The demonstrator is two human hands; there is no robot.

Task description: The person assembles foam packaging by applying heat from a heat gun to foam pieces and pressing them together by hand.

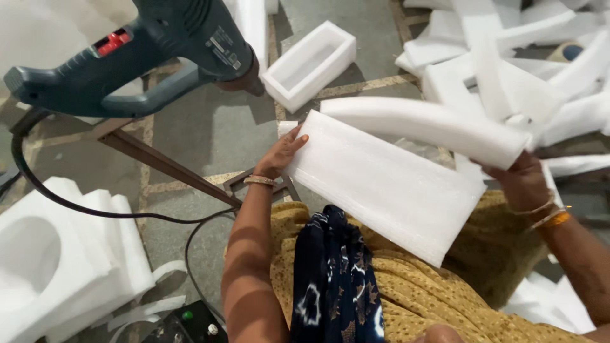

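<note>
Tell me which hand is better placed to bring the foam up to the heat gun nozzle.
Probably left. The left hand grips the foam sheet at the edge nearest the heat gun; the right hand holds the far side, under the curved foam strip.

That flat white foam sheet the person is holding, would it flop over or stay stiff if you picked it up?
The foam sheet probably stays fairly flat: it spans between the left hand and right hand without sagging. It looks light, steadied by fingertips. The strip above curves, so the foam likely bends easily.
</note>
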